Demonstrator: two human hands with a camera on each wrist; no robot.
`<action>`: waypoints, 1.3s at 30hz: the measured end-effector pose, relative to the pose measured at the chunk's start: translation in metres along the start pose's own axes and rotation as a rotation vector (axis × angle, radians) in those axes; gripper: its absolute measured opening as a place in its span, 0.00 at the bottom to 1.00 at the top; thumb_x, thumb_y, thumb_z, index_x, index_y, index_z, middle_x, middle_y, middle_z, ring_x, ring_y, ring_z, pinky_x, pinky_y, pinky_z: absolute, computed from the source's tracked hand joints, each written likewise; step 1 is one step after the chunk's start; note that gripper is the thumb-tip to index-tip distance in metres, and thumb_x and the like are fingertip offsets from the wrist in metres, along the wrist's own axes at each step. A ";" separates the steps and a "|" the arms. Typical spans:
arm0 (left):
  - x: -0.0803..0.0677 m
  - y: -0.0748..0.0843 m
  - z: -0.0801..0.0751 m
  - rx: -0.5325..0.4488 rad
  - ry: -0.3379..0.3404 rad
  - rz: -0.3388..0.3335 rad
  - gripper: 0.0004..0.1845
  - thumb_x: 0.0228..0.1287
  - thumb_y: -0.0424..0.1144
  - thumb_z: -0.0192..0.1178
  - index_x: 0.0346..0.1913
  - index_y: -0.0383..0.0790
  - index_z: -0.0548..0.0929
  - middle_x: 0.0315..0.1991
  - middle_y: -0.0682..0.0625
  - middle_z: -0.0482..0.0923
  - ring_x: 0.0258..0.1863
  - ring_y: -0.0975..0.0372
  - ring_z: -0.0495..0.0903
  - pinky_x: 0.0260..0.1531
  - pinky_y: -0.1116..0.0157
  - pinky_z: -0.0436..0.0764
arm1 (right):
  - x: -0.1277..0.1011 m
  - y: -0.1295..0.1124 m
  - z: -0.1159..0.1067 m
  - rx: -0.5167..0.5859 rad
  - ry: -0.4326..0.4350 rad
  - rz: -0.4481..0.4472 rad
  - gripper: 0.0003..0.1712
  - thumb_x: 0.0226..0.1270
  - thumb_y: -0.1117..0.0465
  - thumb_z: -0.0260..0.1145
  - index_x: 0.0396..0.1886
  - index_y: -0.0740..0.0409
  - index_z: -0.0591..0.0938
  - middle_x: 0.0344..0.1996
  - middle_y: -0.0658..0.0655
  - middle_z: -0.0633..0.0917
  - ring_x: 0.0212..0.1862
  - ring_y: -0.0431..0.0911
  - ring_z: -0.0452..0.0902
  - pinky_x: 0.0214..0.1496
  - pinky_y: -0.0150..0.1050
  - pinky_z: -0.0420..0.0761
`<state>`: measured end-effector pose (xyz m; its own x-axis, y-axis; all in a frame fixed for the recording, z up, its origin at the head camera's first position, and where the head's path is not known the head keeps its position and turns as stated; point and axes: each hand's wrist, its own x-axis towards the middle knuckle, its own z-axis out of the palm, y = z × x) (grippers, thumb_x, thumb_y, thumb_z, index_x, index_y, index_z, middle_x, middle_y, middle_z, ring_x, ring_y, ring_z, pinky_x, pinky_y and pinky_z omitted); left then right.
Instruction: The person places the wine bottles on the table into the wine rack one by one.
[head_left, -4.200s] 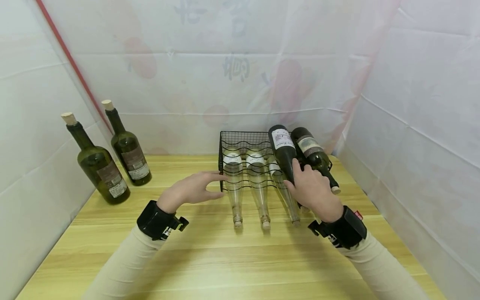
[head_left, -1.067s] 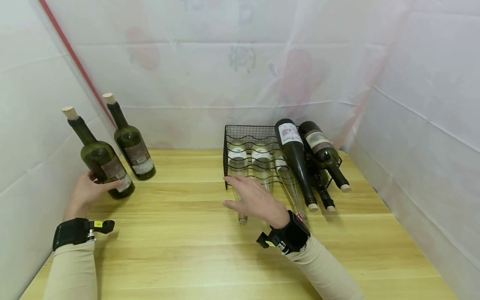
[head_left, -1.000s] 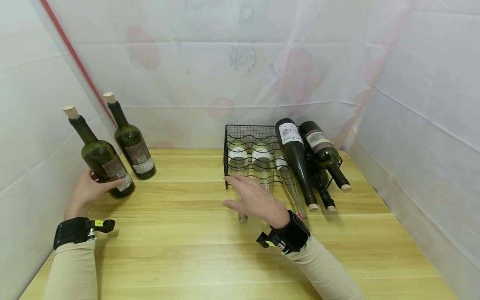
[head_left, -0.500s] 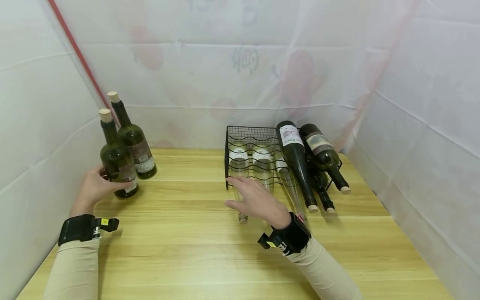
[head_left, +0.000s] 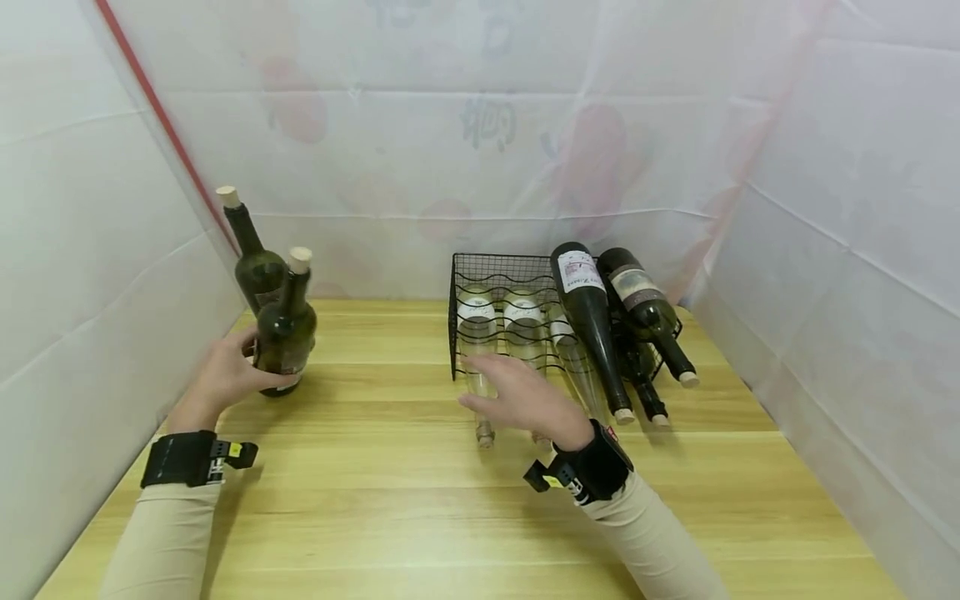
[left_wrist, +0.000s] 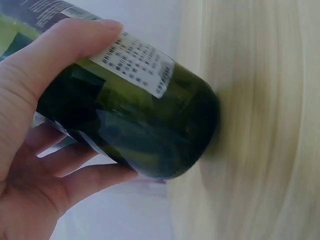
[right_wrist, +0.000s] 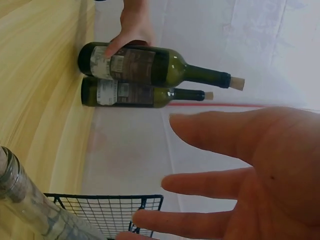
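Note:
My left hand (head_left: 228, 375) grips a corked green wine bottle (head_left: 288, 329) low on its body. In the left wrist view the thumb lies across the white label (left_wrist: 140, 62), the fingers curl under the glass, and the base is close over the wooden table. Directly behind it stands a second corked green wine bottle (head_left: 255, 267), partly covered in the head view. My right hand (head_left: 525, 400) hangs with fingers extended over the front of the black wire rack (head_left: 453, 317), holding nothing. It overlaps the necks of the clear glass bottles (head_left: 480, 333) lying there.
Two dark wine bottles lie on top at the rack's right side, one with a white label (head_left: 588, 304), the other with a beige label (head_left: 641, 292). Below them a small dark bottle (head_left: 648, 392) pokes out. White sheeting (head_left: 375, 167) walls the table at the back and sides.
The right hand has left the white-labelled dark bottle and moved left. The left hand has gone to the nearer green bottle, gripped it and carried it rightward, in front of the other.

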<state>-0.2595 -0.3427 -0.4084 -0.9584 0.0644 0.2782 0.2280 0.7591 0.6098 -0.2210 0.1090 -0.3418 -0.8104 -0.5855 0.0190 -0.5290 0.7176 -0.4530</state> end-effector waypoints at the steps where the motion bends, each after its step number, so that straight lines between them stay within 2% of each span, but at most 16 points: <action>1: 0.001 0.003 0.002 0.017 -0.001 0.026 0.46 0.43 0.42 0.85 0.67 0.35 0.77 0.57 0.28 0.82 0.55 0.31 0.81 0.50 0.35 0.82 | -0.001 0.001 -0.001 0.001 -0.013 -0.004 0.36 0.75 0.50 0.67 0.77 0.57 0.69 0.74 0.61 0.74 0.76 0.58 0.69 0.78 0.56 0.70; 4: 0.004 0.013 0.009 0.081 -0.002 0.089 0.47 0.40 0.38 0.86 0.67 0.33 0.77 0.55 0.26 0.83 0.52 0.31 0.82 0.48 0.36 0.83 | -0.002 0.005 -0.003 -0.018 -0.059 -0.016 0.37 0.73 0.50 0.68 0.76 0.57 0.70 0.74 0.60 0.75 0.75 0.57 0.70 0.78 0.56 0.70; 8: 0.007 0.026 0.019 0.172 -0.017 0.133 0.50 0.37 0.37 0.86 0.68 0.30 0.76 0.52 0.25 0.83 0.48 0.33 0.83 0.46 0.38 0.83 | -0.002 0.009 -0.005 -0.055 -0.116 -0.030 0.37 0.73 0.49 0.68 0.76 0.56 0.71 0.74 0.59 0.74 0.76 0.57 0.69 0.78 0.57 0.69; 11: 0.009 0.033 0.026 0.208 -0.018 0.187 0.48 0.35 0.35 0.86 0.66 0.32 0.78 0.50 0.27 0.85 0.45 0.36 0.84 0.45 0.39 0.83 | -0.001 0.010 -0.007 -0.058 -0.139 -0.026 0.37 0.73 0.48 0.68 0.76 0.55 0.70 0.75 0.57 0.74 0.76 0.56 0.69 0.79 0.56 0.69; 16: 0.012 0.041 0.037 0.261 -0.012 0.283 0.44 0.31 0.33 0.87 0.60 0.39 0.82 0.45 0.33 0.88 0.42 0.40 0.86 0.44 0.40 0.84 | -0.001 0.012 -0.009 -0.025 -0.143 -0.037 0.35 0.74 0.49 0.67 0.75 0.57 0.71 0.73 0.59 0.76 0.74 0.56 0.72 0.76 0.54 0.73; 22: 0.014 0.052 0.046 0.337 -0.035 0.347 0.41 0.30 0.32 0.86 0.56 0.43 0.82 0.42 0.38 0.89 0.38 0.44 0.87 0.39 0.43 0.84 | -0.001 0.013 -0.009 0.027 -0.126 -0.013 0.33 0.78 0.51 0.63 0.76 0.59 0.70 0.69 0.63 0.79 0.67 0.56 0.78 0.69 0.53 0.79; 23: 0.014 0.053 0.047 0.339 -0.042 0.351 0.41 0.30 0.31 0.86 0.57 0.42 0.82 0.44 0.38 0.89 0.39 0.43 0.87 0.40 0.43 0.84 | -0.001 0.013 -0.010 0.035 -0.121 -0.004 0.32 0.79 0.51 0.62 0.76 0.59 0.70 0.68 0.63 0.80 0.62 0.55 0.82 0.65 0.51 0.82; 25: 0.013 0.057 0.049 0.338 -0.055 0.354 0.42 0.30 0.30 0.85 0.58 0.41 0.82 0.47 0.38 0.89 0.42 0.43 0.87 0.42 0.42 0.84 | -0.001 0.013 -0.011 0.057 -0.104 0.011 0.29 0.81 0.54 0.58 0.76 0.59 0.70 0.62 0.63 0.84 0.45 0.49 0.86 0.56 0.46 0.84; 27: 0.013 0.060 0.051 0.337 -0.064 0.347 0.44 0.30 0.29 0.85 0.60 0.40 0.82 0.50 0.37 0.89 0.44 0.42 0.87 0.44 0.42 0.84 | 0.001 0.013 -0.013 0.065 -0.072 0.005 0.27 0.83 0.57 0.54 0.76 0.60 0.70 0.47 0.60 0.87 0.27 0.42 0.79 0.46 0.39 0.82; 29: 0.013 0.064 0.053 0.344 -0.068 0.348 0.45 0.29 0.28 0.85 0.61 0.40 0.82 0.52 0.37 0.88 0.46 0.41 0.87 0.46 0.42 0.85 | 0.002 0.015 -0.014 0.082 -0.036 -0.001 0.26 0.84 0.59 0.51 0.76 0.62 0.70 0.30 0.55 0.82 0.17 0.38 0.64 0.37 0.36 0.77; 30: 0.013 0.066 0.055 0.353 -0.068 0.349 0.46 0.29 0.28 0.85 0.62 0.39 0.81 0.53 0.37 0.88 0.47 0.41 0.87 0.47 0.42 0.85 | 0.003 0.016 -0.014 0.086 -0.018 -0.010 0.26 0.85 0.60 0.50 0.76 0.63 0.70 0.25 0.53 0.78 0.15 0.38 0.60 0.36 0.36 0.76; 32: 0.011 0.071 0.057 0.373 -0.070 0.355 0.47 0.28 0.28 0.85 0.63 0.38 0.81 0.55 0.37 0.87 0.48 0.41 0.87 0.48 0.42 0.85 | 0.004 0.017 -0.014 0.089 0.008 -0.024 0.26 0.85 0.59 0.48 0.76 0.64 0.70 0.23 0.51 0.74 0.16 0.38 0.59 0.40 0.37 0.76; 36: 0.009 0.081 0.061 0.399 -0.076 0.371 0.47 0.29 0.27 0.85 0.63 0.38 0.82 0.56 0.36 0.86 0.48 0.40 0.87 0.45 0.43 0.86 | 0.004 0.017 -0.014 0.108 0.011 -0.034 0.26 0.86 0.57 0.46 0.75 0.64 0.70 0.28 0.54 0.79 0.17 0.38 0.59 0.51 0.42 0.78; 38: 0.007 0.086 0.062 0.404 -0.077 0.379 0.46 0.29 0.26 0.84 0.63 0.39 0.82 0.56 0.36 0.86 0.47 0.41 0.87 0.44 0.43 0.87 | 0.003 0.018 -0.014 0.113 0.012 -0.046 0.26 0.87 0.56 0.45 0.75 0.64 0.71 0.28 0.55 0.79 0.19 0.37 0.60 0.54 0.44 0.79; 39: 0.007 0.088 0.063 0.406 -0.073 0.383 0.46 0.29 0.26 0.84 0.63 0.39 0.82 0.56 0.36 0.86 0.47 0.40 0.87 0.43 0.43 0.87 | 0.004 0.019 -0.014 0.118 0.010 -0.059 0.25 0.87 0.56 0.44 0.72 0.64 0.74 0.27 0.55 0.78 0.20 0.38 0.61 0.52 0.44 0.79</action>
<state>-0.2568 -0.2348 -0.3998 -0.8329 0.4182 0.3623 0.4913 0.8602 0.1366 -0.2374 0.1253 -0.3380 -0.7815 -0.6213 0.0573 -0.5431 0.6322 -0.5526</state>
